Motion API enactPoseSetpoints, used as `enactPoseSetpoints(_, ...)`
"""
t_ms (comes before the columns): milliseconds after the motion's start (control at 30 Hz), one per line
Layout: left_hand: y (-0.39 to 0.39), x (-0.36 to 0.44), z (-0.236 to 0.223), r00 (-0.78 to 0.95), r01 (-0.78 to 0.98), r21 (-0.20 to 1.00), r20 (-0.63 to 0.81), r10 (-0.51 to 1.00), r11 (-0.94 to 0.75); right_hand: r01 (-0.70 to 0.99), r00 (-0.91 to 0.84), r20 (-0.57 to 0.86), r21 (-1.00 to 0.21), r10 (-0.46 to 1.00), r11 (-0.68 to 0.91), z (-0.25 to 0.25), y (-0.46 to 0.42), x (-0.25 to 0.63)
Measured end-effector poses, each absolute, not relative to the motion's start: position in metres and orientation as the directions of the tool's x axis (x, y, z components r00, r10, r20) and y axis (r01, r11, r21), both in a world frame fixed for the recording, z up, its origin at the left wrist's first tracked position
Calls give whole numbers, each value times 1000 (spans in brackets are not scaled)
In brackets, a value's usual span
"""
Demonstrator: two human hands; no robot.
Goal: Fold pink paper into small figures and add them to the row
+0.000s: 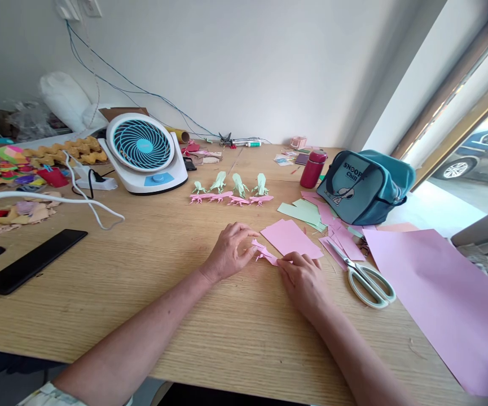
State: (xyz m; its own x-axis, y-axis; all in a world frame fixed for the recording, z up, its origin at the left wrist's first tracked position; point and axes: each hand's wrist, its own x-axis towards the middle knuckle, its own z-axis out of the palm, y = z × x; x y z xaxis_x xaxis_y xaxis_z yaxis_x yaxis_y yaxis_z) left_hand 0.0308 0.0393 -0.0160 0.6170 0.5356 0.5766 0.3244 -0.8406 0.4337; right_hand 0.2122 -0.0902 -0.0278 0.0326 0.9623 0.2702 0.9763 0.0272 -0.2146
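Observation:
A small pink folded-paper animal (264,252) with thin legs rests on the wooden table between my hands. My left hand (232,251) has its thumb and index finger closed about the animal's front end. At the other end, the fingers of my right hand (305,279) are curled and pinch its tip. Just behind lies a stack of pink paper sheets (290,237), partly covered by my right hand. Farther back stands a row of similar pink paper animals (238,200), with green paper animals (238,183) behind them.
White-handled scissors (370,285) lie right of my right hand beside pink and green scraps (300,211). A large pink sheet (438,299) covers the right side. A blue bag (362,186), red flask (312,169), white fan (144,152) and black flat bar (32,259) surround the work spot.

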Motion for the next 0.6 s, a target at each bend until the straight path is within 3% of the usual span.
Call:
enactPoseSetpoints(167,46,26,-14,559,336,482,589,584,-809,994,-24,177,-98,984,41,-22,-101,200)
enactPoseSetpoints(300,51,25,-15,530,352,511,582,617,-784,996,-22,143,-85,989,34,-24,-105,198)
enactPoseSetpoints(600,52,30,-28,636,367,485,492,595,-794,997,2,160,-78,987,10,-28,-107,194)
